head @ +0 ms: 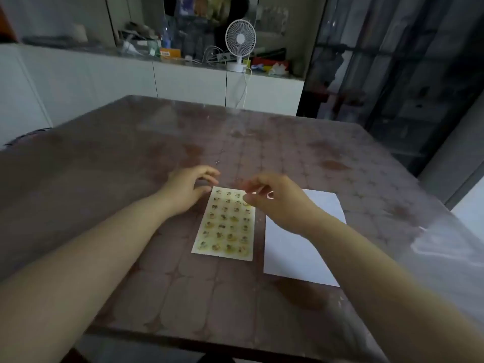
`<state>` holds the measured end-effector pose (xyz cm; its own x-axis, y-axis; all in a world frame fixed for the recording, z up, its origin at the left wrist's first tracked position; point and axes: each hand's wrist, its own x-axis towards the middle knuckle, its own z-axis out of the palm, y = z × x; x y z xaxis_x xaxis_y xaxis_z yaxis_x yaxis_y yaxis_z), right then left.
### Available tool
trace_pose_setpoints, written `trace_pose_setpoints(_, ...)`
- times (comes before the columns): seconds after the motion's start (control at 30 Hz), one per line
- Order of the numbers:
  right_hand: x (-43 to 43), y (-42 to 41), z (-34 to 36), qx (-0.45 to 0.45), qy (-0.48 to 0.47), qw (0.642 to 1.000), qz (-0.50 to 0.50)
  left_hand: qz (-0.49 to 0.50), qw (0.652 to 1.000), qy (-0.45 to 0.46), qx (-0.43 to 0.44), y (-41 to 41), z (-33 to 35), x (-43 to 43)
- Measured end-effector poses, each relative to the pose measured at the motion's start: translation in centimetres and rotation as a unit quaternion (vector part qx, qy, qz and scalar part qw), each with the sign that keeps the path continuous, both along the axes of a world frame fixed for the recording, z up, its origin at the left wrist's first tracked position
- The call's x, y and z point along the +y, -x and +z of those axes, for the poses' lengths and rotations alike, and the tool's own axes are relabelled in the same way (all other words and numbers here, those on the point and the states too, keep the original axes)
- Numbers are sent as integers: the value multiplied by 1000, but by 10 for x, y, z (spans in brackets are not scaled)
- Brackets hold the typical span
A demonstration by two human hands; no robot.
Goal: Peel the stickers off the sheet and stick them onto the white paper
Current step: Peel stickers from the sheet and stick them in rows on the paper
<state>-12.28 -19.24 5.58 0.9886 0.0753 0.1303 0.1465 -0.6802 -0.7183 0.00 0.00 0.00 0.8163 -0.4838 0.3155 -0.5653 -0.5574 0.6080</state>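
Observation:
A sticker sheet [225,226] with rows of small yellowish round stickers lies flat on the table, a little left of a blank white paper [301,247]. My left hand [187,191] hovers at the sheet's top left corner with its fingers loosely curled and nothing in them. My right hand [275,199] is at the sheet's top right corner, thumb and forefinger brought together over a sticker [247,203] there. Whether the sticker has lifted off the sheet is too small to tell. My right wrist covers part of the white paper's left edge.
The brown patterned table [235,142] has a glossy transparent cover. Beyond its far edge stands a white cabinet counter [183,82] with a small white desk fan [239,45], cables and clutter. A dark glass door [392,74] is at the right.

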Motion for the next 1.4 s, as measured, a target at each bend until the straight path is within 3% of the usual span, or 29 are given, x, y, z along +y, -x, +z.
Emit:
trace_pose_setpoints(0.13, 15, -35, -10, 11, 80, 997, -12, -5, 1000, 23, 16, -1, 1, 2)
trace_pose_setpoints(0.33, 30, -73, -33, -19, 159, 987, -14, -2, 998, -60, -19, 2, 5, 5)
trace_pose_setpoints(1.0, 23, -80, -49, -153, 134, 979, -7, 48, 989, -142, 17, 14, 15, -5)
trace_pose_setpoints(1.13, 19, -77, -33, -58, -5, 997, -51, 48, 988, -145, 9, 13, 14, -5)
trace_pose_setpoints(1.23, -10, -71, 1, -7, -94, 988, -123, 23, 989, -146, -30, 15, 13, -4)
trace_pose_setpoints(1.4, -61, -54, 18, 112, 23, 980, -165, -7, 989, -132, -63, 18, 13, -6)
